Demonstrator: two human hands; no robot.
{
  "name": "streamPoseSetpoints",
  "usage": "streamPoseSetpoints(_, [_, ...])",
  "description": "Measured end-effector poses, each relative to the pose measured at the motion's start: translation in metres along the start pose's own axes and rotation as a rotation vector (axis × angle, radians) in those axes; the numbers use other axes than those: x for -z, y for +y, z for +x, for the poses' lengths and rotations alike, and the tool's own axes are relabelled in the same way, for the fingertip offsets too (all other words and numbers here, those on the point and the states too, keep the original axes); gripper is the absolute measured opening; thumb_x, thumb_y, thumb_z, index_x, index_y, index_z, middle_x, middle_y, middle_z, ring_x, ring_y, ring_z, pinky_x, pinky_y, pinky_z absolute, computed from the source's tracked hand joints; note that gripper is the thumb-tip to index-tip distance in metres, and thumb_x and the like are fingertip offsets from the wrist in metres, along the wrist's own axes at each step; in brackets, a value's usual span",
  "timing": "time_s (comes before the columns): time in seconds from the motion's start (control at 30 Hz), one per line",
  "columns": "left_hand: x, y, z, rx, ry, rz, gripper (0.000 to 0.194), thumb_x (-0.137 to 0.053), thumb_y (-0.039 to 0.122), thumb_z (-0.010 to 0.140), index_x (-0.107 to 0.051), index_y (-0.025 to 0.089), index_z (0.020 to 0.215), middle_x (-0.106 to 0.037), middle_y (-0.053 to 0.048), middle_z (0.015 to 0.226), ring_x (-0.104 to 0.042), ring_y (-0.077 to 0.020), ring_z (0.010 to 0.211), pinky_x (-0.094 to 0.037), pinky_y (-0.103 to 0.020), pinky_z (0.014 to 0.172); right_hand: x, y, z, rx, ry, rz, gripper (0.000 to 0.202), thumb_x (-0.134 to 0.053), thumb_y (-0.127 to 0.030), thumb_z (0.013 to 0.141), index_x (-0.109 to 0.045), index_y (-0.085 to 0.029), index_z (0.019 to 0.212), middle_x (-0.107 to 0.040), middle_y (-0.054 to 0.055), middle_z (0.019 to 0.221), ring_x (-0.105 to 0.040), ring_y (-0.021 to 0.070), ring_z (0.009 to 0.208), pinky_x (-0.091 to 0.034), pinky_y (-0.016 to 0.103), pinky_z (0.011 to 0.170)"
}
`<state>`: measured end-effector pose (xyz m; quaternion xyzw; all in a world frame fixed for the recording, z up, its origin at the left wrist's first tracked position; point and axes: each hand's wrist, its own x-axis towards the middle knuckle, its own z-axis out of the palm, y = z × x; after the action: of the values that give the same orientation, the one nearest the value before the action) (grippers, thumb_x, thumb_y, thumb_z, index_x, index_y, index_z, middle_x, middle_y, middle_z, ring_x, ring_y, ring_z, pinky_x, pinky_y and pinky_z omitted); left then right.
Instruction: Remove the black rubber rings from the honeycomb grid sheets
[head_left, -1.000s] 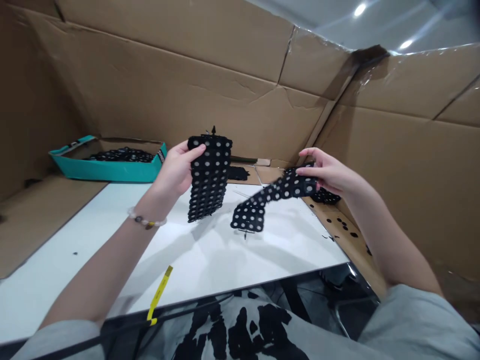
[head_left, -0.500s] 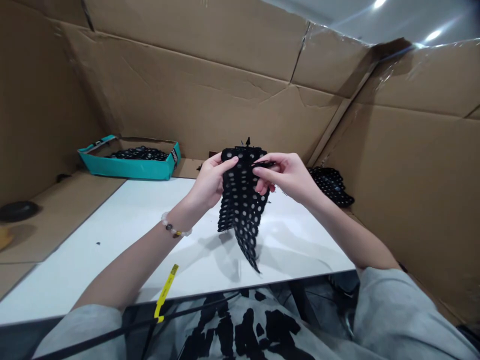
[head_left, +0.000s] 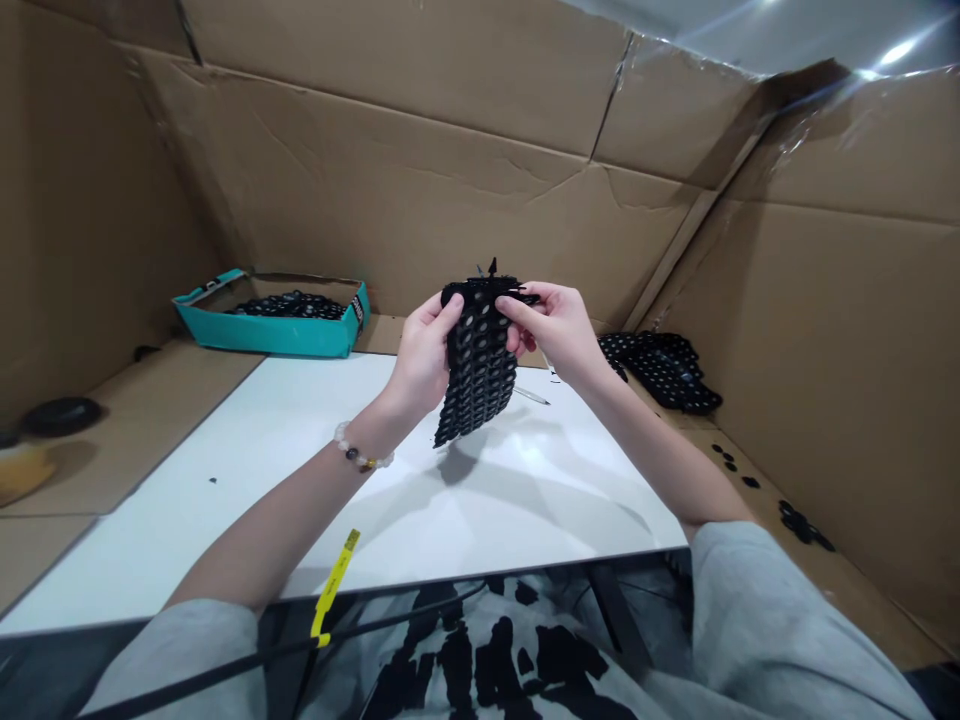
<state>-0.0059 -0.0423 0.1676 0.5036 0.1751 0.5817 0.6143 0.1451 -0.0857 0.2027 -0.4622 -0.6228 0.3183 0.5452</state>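
Note:
A black sheet with rows of round holes [head_left: 480, 370] hangs above the white board, held up by its top edge. My left hand [head_left: 426, 350] grips its upper left corner, thumb on the near face. At the upper right, my right hand [head_left: 555, 328] pinches the sheet's edge between thumb and fingers, where thin dark layers stick out. A small black pointed piece [head_left: 493, 267] rises just behind the top edge. Whether it belongs to the sheet I cannot tell. Behind the sheet, a slim clear pen-like stick [head_left: 532, 397] lies on the board.
A teal box [head_left: 274, 335] with black perforated pieces stands at the back left. More black perforated sheet [head_left: 667, 370] lies at the right wall. Small black discs [head_left: 750, 482] are scattered nearby. Cardboard walls surround the white board [head_left: 360, 530]. A yellow-tagged cable [head_left: 322, 638] crosses in front.
Both hands have lifted the sheet slightly and tilted it. Its loose lower flap, which hung to a point, no longer shows. The view has shifted a little, revealing the discs at right.

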Motion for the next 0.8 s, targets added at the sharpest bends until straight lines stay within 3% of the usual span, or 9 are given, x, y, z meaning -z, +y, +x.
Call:
streamPoseSetpoints(0.23, [0.002,-0.003,0.002,-0.052,0.018,-0.038,0.016,-0.073,0.032,0.079,-0.063,0.019,0.074,-0.065,0.001,0.069,-0.061,-0.0126,0.064,-0.047,-0.022,0.057,-0.006,0.002,0.006,0.06,0.021,0.03,0.046,-0.076,-0.06,0.072,-0.058,-0.018,0.079,-0.059,-0.003,0.049,-0.053,0.0085,0.04,-0.039,0.018,0.038])
streamPoseSetpoints(0.37, [0.002,0.001,-0.001,-0.047,0.002,-0.034,0.023,-0.072,0.039,0.082,-0.063,0.02,0.073,-0.065,0.0,0.069,-0.064,-0.0141,0.068,-0.049,-0.023,0.058,-0.003,0.009,0.013,0.076,0.026,0.035,0.042,-0.075,-0.057,0.075,-0.058,-0.019,0.079,-0.06,-0.004,0.05,-0.054,0.008,0.041,-0.04,0.017,0.039])
streamPoseSetpoints(0.5, [0.002,-0.001,-0.004,-0.072,-0.068,0.013,0.031,-0.072,0.05,0.081,-0.066,0.019,0.081,-0.071,-0.003,0.08,-0.069,-0.0194,0.08,-0.053,-0.027,0.066,-0.007,0.012,0.007,0.092,0.041,0.037,0.04,-0.073,-0.057,0.076,-0.058,-0.019,0.08,-0.059,-0.004,0.05,-0.053,0.0079,0.041,-0.041,0.017,0.04])
streamPoseSetpoints(0.63, [0.005,-0.012,-0.001,-0.121,-0.041,0.062,0.029,-0.081,0.041,0.073,-0.069,0.019,0.088,-0.074,-0.003,0.089,-0.069,-0.0205,0.087,-0.054,-0.029,0.076,-0.008,0.02,0.017,0.081,-0.003,-0.004,0.042,-0.07,-0.058,0.079,-0.061,-0.018,0.087,-0.06,-0.004,0.052,-0.054,0.0084,0.042,-0.042,0.017,0.041])
streamPoseSetpoints(0.73, [0.013,-0.015,0.008,-0.061,0.008,0.033,0.027,-0.082,0.038,0.073,-0.07,0.019,0.088,-0.075,-0.004,0.09,-0.07,-0.0223,0.092,-0.055,-0.032,0.08,0.029,0.041,0.051,0.008,0.014,-0.144,0.045,-0.064,-0.058,0.084,-0.064,-0.017,0.103,-0.064,0.0,0.06,-0.059,0.011,0.048,-0.044,0.019,0.044])
streamPoseSetpoints(0.8, [0.02,-0.011,0.017,-0.01,0.05,0.002,0.026,-0.083,0.034,0.071,-0.07,0.018,0.087,-0.075,-0.005,0.089,-0.07,-0.0235,0.094,-0.056,-0.033,0.082,0.08,0.066,0.074,-0.007,0.191,-0.31,0.046,-0.055,-0.054,0.09,-0.061,-0.018,0.118,-0.07,0.004,0.074,-0.065,0.0133,0.059,-0.05,0.022,0.054])
